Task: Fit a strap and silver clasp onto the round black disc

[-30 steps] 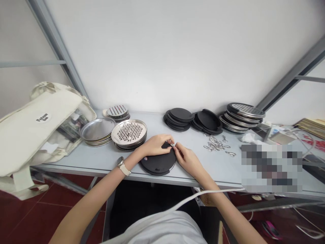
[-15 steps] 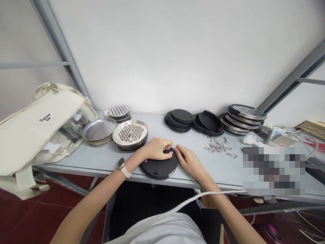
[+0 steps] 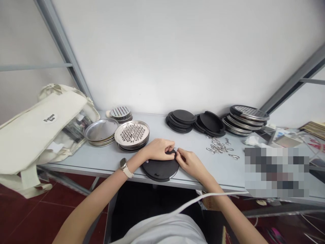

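Observation:
A black round disc [image 3: 162,170] lies flat near the table's front edge. My left hand [image 3: 159,149] rests across its far part, fingers curled and closed at its far right edge. There a small metal clip [image 3: 175,149] pokes out between both hands, mostly covered by fingertips. My right hand [image 3: 188,162] pinches at this clip, thumb and forefinger together. Whether the clip passes through the disc cannot be seen. Several loose metal clips [image 3: 219,146] are scattered to the right of my right hand. Beyond my left hand stands a stack of round metal grater plates [image 3: 132,132].
Plain metal discs [image 3: 101,128] and smaller grater plates [image 3: 120,112] are stacked at left, beside a cream bag [image 3: 38,125]. Black round covers [image 3: 183,117], black trays [image 3: 210,122] and metal-rimmed graters [image 3: 248,113] line the back. A white cable [image 3: 193,200] crosses in front.
The view has shifted slightly. My right fingertips have closed in around the clip at the disc's edge, nearer to my left fingers. The stacks stay as they were.

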The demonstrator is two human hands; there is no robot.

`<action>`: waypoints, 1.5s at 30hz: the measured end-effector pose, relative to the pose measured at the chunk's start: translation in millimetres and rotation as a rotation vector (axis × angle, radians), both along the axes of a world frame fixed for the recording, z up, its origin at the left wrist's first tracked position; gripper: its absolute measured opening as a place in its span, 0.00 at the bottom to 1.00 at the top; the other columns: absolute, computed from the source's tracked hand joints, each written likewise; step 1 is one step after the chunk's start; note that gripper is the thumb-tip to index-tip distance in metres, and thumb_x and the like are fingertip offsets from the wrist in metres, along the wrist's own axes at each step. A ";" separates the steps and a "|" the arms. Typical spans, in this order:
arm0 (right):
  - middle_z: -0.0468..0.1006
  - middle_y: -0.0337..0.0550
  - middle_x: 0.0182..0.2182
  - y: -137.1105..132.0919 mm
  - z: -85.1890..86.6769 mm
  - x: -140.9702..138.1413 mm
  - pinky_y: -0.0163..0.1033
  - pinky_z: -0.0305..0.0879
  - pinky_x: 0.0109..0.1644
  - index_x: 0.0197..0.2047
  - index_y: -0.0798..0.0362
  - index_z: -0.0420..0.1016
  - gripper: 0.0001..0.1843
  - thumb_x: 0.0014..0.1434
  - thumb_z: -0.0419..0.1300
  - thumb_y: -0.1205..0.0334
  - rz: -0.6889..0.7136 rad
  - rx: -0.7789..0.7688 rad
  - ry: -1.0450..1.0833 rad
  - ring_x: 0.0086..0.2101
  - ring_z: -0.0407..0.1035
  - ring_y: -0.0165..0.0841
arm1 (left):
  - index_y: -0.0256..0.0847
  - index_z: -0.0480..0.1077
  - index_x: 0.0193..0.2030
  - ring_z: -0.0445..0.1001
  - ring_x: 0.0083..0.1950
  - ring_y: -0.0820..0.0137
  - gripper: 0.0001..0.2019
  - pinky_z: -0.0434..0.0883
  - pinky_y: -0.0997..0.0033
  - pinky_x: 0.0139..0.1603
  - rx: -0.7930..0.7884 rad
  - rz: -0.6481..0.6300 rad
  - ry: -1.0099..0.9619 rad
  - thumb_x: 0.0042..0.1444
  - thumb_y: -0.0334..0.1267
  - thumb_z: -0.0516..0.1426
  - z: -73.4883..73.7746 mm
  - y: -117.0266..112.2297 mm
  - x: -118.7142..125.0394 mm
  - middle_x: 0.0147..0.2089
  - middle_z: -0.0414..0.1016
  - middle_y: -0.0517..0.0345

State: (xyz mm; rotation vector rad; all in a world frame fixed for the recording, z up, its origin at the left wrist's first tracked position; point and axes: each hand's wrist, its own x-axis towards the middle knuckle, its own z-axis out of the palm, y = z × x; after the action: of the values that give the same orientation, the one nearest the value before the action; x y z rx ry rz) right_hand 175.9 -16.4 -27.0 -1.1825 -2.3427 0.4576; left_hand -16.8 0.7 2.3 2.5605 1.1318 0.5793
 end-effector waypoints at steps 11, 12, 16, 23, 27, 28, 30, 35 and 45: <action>0.65 0.35 0.19 -0.4 1.4 -0.6 0.32 0.50 0.27 0.26 0.50 0.57 0.12 0.62 0.46 0.62 -0.011 -0.003 -0.006 0.20 0.58 0.28 | 0.45 0.65 0.44 0.66 0.29 0.74 0.14 0.58 0.75 0.30 0.020 0.023 -0.004 0.50 0.43 0.57 -0.9 0.4 -0.5 0.30 0.67 0.66; 0.65 0.35 0.19 -0.6 1.7 -0.7 0.33 0.50 0.27 0.26 0.50 0.57 0.12 0.62 0.46 0.62 -0.011 -0.001 -0.008 0.20 0.58 0.28 | 0.44 0.66 0.42 0.66 0.30 0.74 0.12 0.58 0.74 0.30 0.030 0.014 0.004 0.51 0.43 0.57 -1.0 0.5 -0.4 0.31 0.67 0.66; 0.67 0.36 0.20 -1.3 2.2 -0.9 0.33 0.50 0.27 0.26 0.50 0.59 0.12 0.61 0.47 0.62 -0.018 0.009 -0.017 0.20 0.59 0.28 | 0.43 0.68 0.39 0.67 0.31 0.73 0.10 0.59 0.74 0.31 0.030 0.007 0.010 0.51 0.42 0.57 -0.4 0.5 0.2 0.31 0.68 0.64; 0.69 0.37 0.20 -1.6 1.6 -0.6 0.33 0.51 0.27 0.27 0.50 0.61 0.12 0.62 0.46 0.62 -0.011 0.008 -0.001 0.21 0.60 0.29 | 0.41 0.65 0.35 0.65 0.29 0.75 0.08 0.59 0.75 0.31 -0.015 -0.018 -0.016 0.50 0.41 0.56 1.5 0.5 0.5 0.29 0.66 0.66; 0.69 0.37 0.20 -1.7 1.9 -0.6 0.33 0.51 0.27 0.27 0.50 0.60 0.12 0.62 0.46 0.62 -0.011 0.010 -0.010 0.21 0.61 0.29 | 0.41 0.64 0.33 0.63 0.29 0.76 0.07 0.58 0.77 0.30 -0.037 -0.046 -0.046 0.50 0.40 0.56 0.0 1.9 -0.1 0.29 0.65 0.66; 0.69 0.37 0.20 -1.8 2.0 -0.6 0.33 0.51 0.28 0.27 0.50 0.60 0.12 0.62 0.45 0.62 -0.010 0.012 -0.010 0.21 0.61 0.30 | 0.41 0.63 0.33 0.63 0.29 0.76 0.07 0.58 0.77 0.30 -0.044 -0.052 -0.053 0.50 0.40 0.56 -0.5 2.3 -0.3 0.29 0.65 0.66; 0.69 0.37 0.20 -2.1 2.0 -0.7 0.33 0.51 0.27 0.27 0.50 0.61 0.13 0.63 0.45 0.62 -0.011 0.014 -0.007 0.21 0.61 0.30 | 0.41 0.63 0.32 0.63 0.29 0.76 0.07 0.57 0.77 0.30 -0.057 -0.053 -0.064 0.50 0.40 0.57 -1.6 3.1 -0.7 0.28 0.64 0.66; 0.70 0.37 0.20 -3.1 1.1 -0.6 0.33 0.51 0.26 0.28 0.50 0.61 0.13 0.64 0.45 0.60 -0.019 0.017 0.014 0.20 0.61 0.30 | 0.40 0.63 0.31 0.62 0.28 0.76 0.06 0.57 0.77 0.29 -0.052 -0.058 -0.065 0.51 0.39 0.57 -2.0 4.3 -0.9 0.28 0.64 0.66; 0.74 0.41 0.25 1.9 -2.9 0.5 0.35 0.54 0.30 0.36 0.51 0.64 0.13 0.67 0.41 0.61 -0.032 0.048 -0.042 0.25 0.69 0.35 | 0.42 0.60 0.48 0.64 0.26 0.75 0.18 0.59 0.76 0.29 -0.074 -0.012 -0.055 0.49 0.36 0.56 2.2 0.5 -0.3 0.26 0.64 0.68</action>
State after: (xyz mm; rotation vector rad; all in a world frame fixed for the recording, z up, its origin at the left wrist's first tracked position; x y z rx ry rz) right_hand 176.4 -14.5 -29.9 -1.2159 -2.3530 0.3671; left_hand -17.1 1.2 4.5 2.4720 1.0975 0.5901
